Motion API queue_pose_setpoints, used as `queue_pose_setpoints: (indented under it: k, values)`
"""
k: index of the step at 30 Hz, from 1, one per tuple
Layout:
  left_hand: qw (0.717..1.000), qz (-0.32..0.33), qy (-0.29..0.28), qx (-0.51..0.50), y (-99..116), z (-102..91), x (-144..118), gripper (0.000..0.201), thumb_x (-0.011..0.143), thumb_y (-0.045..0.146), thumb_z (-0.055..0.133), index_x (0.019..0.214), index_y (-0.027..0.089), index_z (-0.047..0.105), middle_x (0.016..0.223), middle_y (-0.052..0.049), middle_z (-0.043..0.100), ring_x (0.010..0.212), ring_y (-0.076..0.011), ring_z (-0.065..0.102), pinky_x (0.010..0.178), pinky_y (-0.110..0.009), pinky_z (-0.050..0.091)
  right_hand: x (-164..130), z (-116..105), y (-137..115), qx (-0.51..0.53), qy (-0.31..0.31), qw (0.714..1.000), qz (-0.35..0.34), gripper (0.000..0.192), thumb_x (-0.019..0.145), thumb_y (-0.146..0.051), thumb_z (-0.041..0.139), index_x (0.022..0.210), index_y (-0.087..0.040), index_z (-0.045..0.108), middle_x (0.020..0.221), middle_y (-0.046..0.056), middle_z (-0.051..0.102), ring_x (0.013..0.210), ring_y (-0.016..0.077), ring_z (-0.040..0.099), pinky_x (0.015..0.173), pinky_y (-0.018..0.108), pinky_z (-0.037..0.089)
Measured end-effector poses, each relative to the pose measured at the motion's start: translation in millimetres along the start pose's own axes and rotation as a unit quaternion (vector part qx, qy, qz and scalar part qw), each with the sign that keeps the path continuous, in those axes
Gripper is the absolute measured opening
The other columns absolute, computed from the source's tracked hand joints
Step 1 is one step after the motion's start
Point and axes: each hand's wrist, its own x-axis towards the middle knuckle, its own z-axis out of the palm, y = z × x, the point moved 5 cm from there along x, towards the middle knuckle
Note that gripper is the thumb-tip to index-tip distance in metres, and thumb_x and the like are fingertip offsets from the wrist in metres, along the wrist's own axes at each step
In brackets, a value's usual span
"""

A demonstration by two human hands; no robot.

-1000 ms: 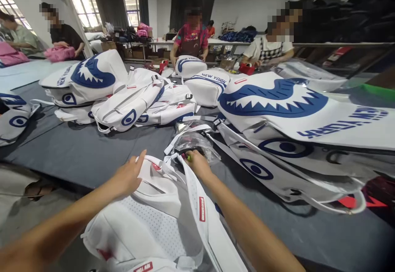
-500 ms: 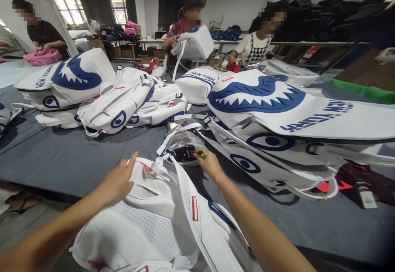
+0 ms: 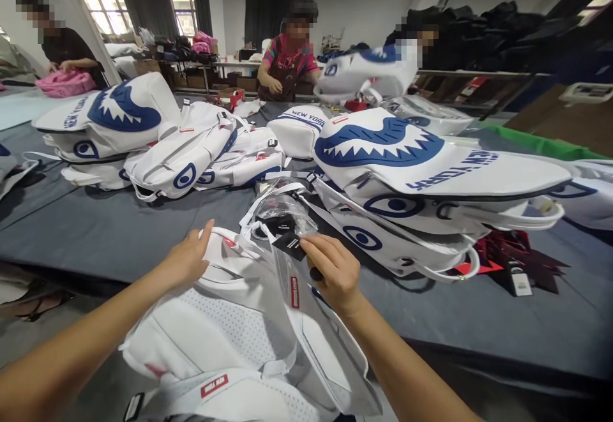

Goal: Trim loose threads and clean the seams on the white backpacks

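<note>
On a grey bench (image 3: pixel 119 237) in a windowed workroom, the left hand (image 3: pixel 184 262) rests open on a white backpack (image 3: pixel 239 332); the right hand (image 3: pixel 332 272) pinches a black tag (image 3: pixel 290 244).

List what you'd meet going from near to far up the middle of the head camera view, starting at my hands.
White backpack under left hand → right hand holding black tag → clear plastic bag → small white bag → person in pink top.

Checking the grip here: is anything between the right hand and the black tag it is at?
Nothing visible: the right hand pinches the black tag directly, above the white backpack.
</note>
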Motion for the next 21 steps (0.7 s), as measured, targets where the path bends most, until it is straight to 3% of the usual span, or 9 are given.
queue_pose_setpoints:
  k: [6,10,12,14,17,21]
  values:
    - [0.995,0.078,0.064,0.027,44,-11.5,-23,0.084,0.093,0.017,0.048,0.162,0.021,0.001,0.139,-0.019,0.048,0.120,-0.0333,0.059,0.088,-0.039,0.052,8,-13,-23,0.036,0.023,0.996,0.074,0.035,0.091,-0.002,0.050,0.117,-0.020,0.065,0.089,0.007,0.073,0.076,0.0162,0.068,0.067,0.028,0.054]
    - [0.992,0.100,0.069,0.016,54,-12.9,-25,0.083,0.093,0.019,0.049,0.162,0.021,0.004,0.137,-0.020,0.049,0.119,-0.0348,0.059,0.089,-0.040,0.052,11,-15,-32,0.032,-0.012,0.988,0.152,0.021,0.095,-0.013,0.053,0.105,-0.022,0.069,0.084,0.005,0.075,0.071,0.0164,0.069,0.067,0.028,0.055]
    - [0.992,0.106,0.067,-0.007,53,-13.5,-24,0.083,0.092,0.020,0.049,0.163,0.022,0.005,0.138,-0.019,0.048,0.121,-0.0354,0.058,0.091,-0.042,0.051,10,-8,-31,0.058,-0.073,0.969,0.230,0.016,0.096,-0.022,0.055,0.098,-0.022,0.071,0.082,0.005,0.075,0.069,0.0174,0.070,0.066,0.028,0.054]
    - [0.992,0.106,0.065,-0.033,52,-15.1,-24,0.084,0.092,0.020,0.050,0.163,0.024,0.006,0.139,-0.019,0.048,0.124,-0.0359,0.057,0.093,-0.044,0.051,7,8,-32,0.120,-0.189,0.931,0.290,0.018,0.094,-0.025,0.055,0.095,-0.023,0.072,0.081,0.003,0.075,0.068,0.0173,0.069,0.064,0.027,0.052]
    - [0.989,0.107,0.063,-0.079,48,-17.2,-26,0.083,0.091,0.017,0.049,0.163,0.027,0.007,0.141,-0.018,0.049,0.128,-0.0368,0.055,0.098,-0.048,0.049,9,31,-40,0.125,-0.347,0.877,0.307,0.027,0.085,-0.012,0.055,0.100,-0.024,0.074,0.084,0.001,0.076,0.074,0.0174,0.069,0.064,0.024,0.047]
    - [0.959,0.176,0.078,-0.209,31,-10.9,-32,0.074,0.098,0.028,0.046,0.163,0.027,0.012,0.160,-0.012,0.036,0.146,-0.0305,0.039,0.117,-0.046,0.036,29,37,-47,-0.020,-0.391,0.883,0.258,0.042,0.073,0.001,0.052,0.100,-0.023,0.074,0.095,0.005,0.075,0.088,0.0196,0.066,0.064,0.024,0.041]
